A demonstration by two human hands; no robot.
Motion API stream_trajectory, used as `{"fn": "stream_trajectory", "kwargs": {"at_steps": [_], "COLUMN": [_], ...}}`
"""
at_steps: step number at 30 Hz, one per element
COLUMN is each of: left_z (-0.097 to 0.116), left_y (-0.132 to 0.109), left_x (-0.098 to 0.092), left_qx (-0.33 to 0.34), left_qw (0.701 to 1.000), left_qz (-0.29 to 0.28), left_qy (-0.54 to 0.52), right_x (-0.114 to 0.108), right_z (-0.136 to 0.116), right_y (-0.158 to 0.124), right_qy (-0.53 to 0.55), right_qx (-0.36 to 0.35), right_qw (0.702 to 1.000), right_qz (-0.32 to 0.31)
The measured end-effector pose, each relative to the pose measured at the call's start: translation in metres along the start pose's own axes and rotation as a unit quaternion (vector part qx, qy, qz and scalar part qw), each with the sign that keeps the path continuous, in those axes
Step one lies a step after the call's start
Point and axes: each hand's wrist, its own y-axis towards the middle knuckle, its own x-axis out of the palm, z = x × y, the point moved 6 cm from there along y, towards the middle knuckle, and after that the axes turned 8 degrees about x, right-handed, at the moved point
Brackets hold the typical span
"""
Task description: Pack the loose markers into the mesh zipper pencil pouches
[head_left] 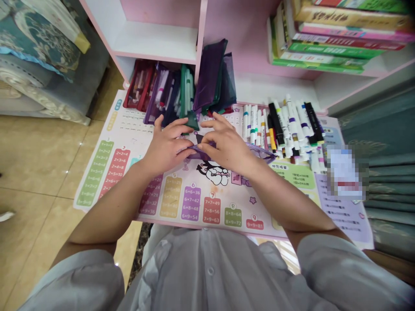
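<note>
From the head view, a purple mesh zip pouch (261,152) lies across a multiplication-table desk mat (191,203) at centre frame, passing under both hands. The left hand (167,144) and right hand (227,144) are half closed, fingers gripping it. Marker pens (282,129) lie heaped to the right; more mesh pouches (170,95) stand just beyond.

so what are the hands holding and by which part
A purple mesh pouch: the left hand pinches one end, the right hand its middle; the other end sticks out free.
</note>
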Motion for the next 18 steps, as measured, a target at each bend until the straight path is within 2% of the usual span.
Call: {"fn": "stream_trajectory", "kwargs": {"at_steps": [18], "left_z": [0.0015], "left_y": [0.0004], "left_x": [-0.0023], "left_qx": [-0.002], "left_qw": [1.000], "left_qz": [-0.007], "left_qy": [0.008], "right_x": [-0.0036], "right_z": [0.0033], "right_y": [-0.0023], "right_qy": [-0.005], "right_qx": [0.002], "right_qw": [1.000], "right_qz": [0.001]}}
